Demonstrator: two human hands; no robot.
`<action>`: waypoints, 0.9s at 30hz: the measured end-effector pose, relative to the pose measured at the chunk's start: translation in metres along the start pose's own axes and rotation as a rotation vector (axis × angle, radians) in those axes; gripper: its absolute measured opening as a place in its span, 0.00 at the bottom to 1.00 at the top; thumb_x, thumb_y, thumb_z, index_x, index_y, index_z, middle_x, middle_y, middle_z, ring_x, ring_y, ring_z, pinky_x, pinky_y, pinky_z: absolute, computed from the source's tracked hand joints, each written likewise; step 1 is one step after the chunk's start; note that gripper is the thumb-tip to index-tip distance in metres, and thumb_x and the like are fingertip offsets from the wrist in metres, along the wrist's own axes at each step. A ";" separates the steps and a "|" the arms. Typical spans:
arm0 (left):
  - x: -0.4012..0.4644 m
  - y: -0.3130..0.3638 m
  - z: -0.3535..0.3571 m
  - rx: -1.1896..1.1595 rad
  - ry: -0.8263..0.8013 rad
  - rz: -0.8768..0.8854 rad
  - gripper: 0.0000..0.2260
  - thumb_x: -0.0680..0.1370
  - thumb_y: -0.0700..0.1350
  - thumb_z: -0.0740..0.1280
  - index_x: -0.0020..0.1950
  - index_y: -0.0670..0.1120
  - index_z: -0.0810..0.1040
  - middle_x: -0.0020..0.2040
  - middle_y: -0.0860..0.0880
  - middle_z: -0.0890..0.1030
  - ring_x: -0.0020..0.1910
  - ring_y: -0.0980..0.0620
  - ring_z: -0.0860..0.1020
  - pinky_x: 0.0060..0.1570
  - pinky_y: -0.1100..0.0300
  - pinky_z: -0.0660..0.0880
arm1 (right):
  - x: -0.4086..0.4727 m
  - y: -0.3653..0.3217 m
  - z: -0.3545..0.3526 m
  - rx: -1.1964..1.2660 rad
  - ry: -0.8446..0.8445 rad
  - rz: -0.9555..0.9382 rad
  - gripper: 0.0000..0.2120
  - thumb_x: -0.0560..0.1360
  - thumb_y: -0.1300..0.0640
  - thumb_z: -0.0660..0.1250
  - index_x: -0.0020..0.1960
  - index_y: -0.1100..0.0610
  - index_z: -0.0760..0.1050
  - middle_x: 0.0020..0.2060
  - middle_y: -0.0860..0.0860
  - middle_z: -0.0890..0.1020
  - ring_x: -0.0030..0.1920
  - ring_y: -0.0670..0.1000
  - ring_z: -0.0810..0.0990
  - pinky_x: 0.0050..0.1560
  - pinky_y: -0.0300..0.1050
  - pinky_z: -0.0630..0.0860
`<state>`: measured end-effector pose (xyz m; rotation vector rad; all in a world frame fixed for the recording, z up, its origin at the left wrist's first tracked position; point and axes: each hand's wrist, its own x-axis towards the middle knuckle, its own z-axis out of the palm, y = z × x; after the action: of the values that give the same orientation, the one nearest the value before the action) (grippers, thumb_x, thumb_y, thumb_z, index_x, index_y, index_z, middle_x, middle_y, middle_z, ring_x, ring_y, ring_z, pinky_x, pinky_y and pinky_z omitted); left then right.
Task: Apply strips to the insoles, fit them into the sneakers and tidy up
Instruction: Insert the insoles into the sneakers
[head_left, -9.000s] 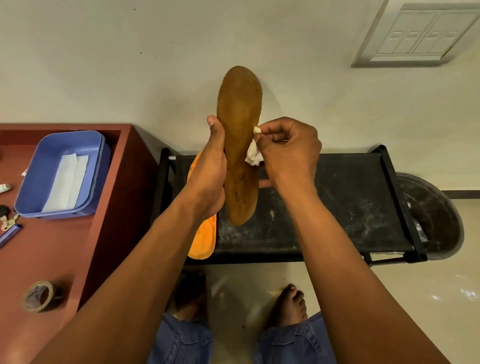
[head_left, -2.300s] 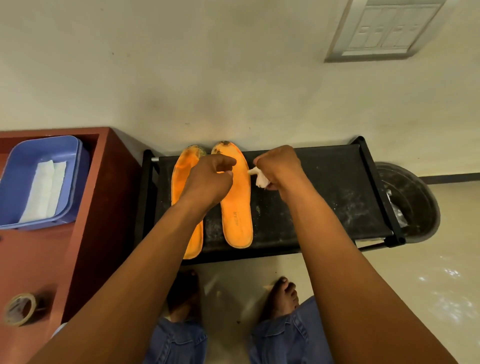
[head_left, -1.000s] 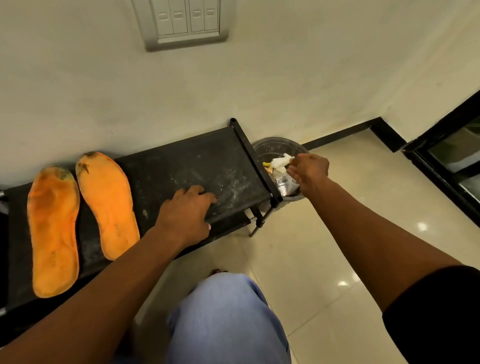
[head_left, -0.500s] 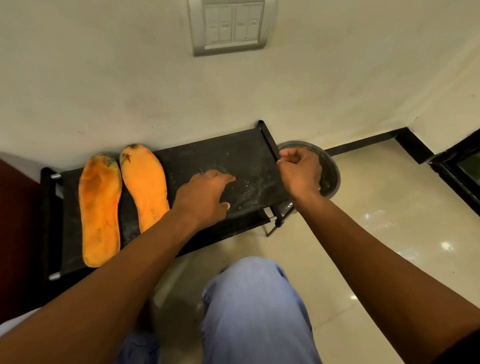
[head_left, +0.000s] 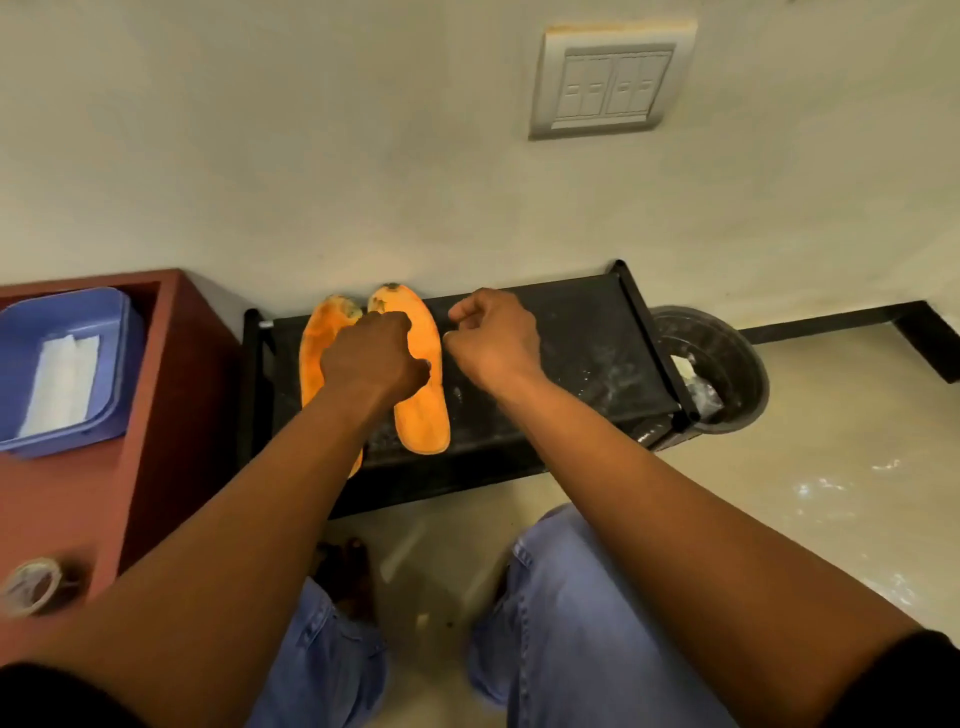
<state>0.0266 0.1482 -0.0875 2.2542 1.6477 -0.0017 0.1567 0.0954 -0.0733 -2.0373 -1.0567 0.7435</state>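
Observation:
Two orange insoles lie side by side, top face up, on the black rack (head_left: 587, 332): the left insole (head_left: 314, 358) and the right insole (head_left: 423, 421). My left hand (head_left: 371, 358) is down over both, its fingers curled and its thumb against the right insole; the fingertips are hidden. My right hand (head_left: 493, 343) hovers just right of the right insole with curled fingers and holds nothing. White strips (head_left: 60, 384) lie in a blue tray (head_left: 111, 332) on the left. No sneakers are in view.
A red-brown table (head_left: 171, 364) stands left of the rack, with a tape roll (head_left: 28, 584) near its front. A dark round bin (head_left: 727, 353) holding scraps sits on the floor right of the rack. My knees and bare feet are below.
My right hand dropped the white wad into the bin and came back empty to the insoles. My left hand slid left along the rack onto the insoles. The view swung back left.

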 end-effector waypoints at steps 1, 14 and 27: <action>0.000 -0.008 -0.002 0.001 -0.015 -0.047 0.25 0.75 0.54 0.74 0.69 0.48 0.74 0.67 0.43 0.77 0.65 0.40 0.77 0.55 0.48 0.77 | -0.001 -0.001 0.010 -0.034 -0.024 -0.003 0.13 0.70 0.60 0.73 0.53 0.51 0.80 0.50 0.49 0.82 0.51 0.52 0.82 0.49 0.47 0.81; 0.002 -0.061 0.019 0.032 -0.112 -0.413 0.42 0.73 0.63 0.73 0.78 0.45 0.60 0.75 0.38 0.64 0.72 0.33 0.66 0.59 0.41 0.73 | 0.004 0.014 0.093 -0.560 -0.145 -0.047 0.39 0.73 0.35 0.70 0.73 0.56 0.63 0.68 0.64 0.69 0.68 0.65 0.67 0.62 0.60 0.71; 0.011 -0.059 0.028 0.026 0.000 -0.424 0.48 0.69 0.62 0.76 0.79 0.46 0.56 0.72 0.35 0.68 0.69 0.33 0.70 0.55 0.43 0.75 | 0.012 0.012 0.105 -0.615 -0.024 -0.080 0.43 0.67 0.43 0.76 0.74 0.54 0.61 0.66 0.61 0.68 0.63 0.64 0.70 0.60 0.57 0.70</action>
<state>-0.0188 0.1661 -0.1319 1.8776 2.1016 -0.1274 0.0890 0.1351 -0.1456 -2.4716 -1.5083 0.4286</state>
